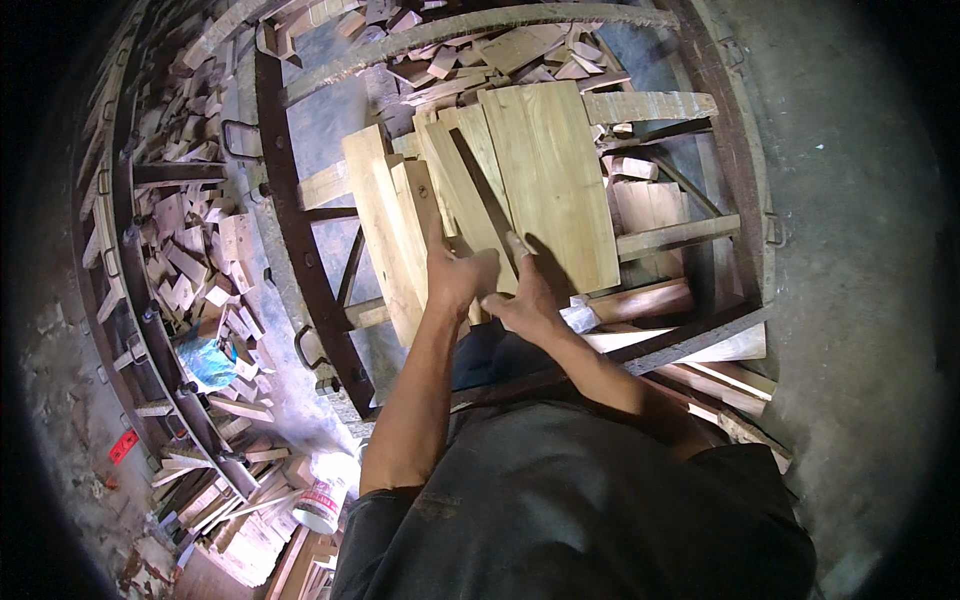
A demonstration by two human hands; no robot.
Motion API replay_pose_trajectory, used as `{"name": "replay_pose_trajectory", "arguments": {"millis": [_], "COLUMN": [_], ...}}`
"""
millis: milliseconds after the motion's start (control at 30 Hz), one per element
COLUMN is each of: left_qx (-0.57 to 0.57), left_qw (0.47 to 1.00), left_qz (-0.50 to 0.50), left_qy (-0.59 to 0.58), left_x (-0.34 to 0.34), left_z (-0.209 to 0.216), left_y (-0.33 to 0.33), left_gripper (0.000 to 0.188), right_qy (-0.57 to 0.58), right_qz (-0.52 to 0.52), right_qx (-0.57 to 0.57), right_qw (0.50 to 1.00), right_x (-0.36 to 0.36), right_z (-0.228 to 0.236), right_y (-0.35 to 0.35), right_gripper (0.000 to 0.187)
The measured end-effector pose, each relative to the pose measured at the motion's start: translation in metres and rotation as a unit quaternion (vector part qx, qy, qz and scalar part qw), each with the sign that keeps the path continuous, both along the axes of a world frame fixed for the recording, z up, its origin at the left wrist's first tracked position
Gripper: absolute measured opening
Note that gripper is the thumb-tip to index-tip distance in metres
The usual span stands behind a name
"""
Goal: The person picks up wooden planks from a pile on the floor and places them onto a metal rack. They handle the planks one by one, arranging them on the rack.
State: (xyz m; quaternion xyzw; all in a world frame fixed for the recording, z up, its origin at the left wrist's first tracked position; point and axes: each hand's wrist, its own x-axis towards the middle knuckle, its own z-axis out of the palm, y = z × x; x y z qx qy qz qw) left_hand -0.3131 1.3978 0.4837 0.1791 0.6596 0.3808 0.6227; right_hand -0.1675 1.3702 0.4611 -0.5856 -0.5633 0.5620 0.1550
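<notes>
Both hands are at the near end of a narrow wooden plank (462,185), which slants away from me on top of other boards. My left hand (462,278) is closed on it, the thumb side lying over the plank and a finger pointing forward along its left. My right hand (527,300) grips the plank's right edge near the same end, with a finger stretched up along it. A wide pale board (555,185) lies just to the right. Left of my left hand are further narrow boards, among them a light board (380,225). My palms hide the undersides of the grips.
A metal frame (290,160) with wooden crossbars (680,235) carries the boards. Offcuts (520,50) are piled beyond them. At left, a second rack holds many wood scraps (190,250) and a blue plastic bag (207,360). A white bucket (318,508) stands lower left; concrete floor (850,250) lies right.
</notes>
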Motion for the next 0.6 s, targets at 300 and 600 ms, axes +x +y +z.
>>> {"name": "replay_pose_trajectory", "arguments": {"millis": [300, 600], "left_qx": [0.062, 0.188], "left_qw": [0.986, 0.918], "left_qz": [0.12, -0.009], "left_qy": [-0.101, 0.348], "left_x": [0.007, -0.05], "left_z": [-0.015, -0.052], "left_y": [-0.024, -0.05], "left_gripper": [0.095, 0.064], "right_qy": [0.16, 0.322], "right_qz": [-0.019, -0.241], "right_qx": [-0.145, -0.159], "right_qw": [0.976, 0.901], "right_x": [0.022, 0.087], "right_z": [-0.006, -0.007], "right_y": [0.009, 0.037], "right_gripper": [0.086, 0.07]}}
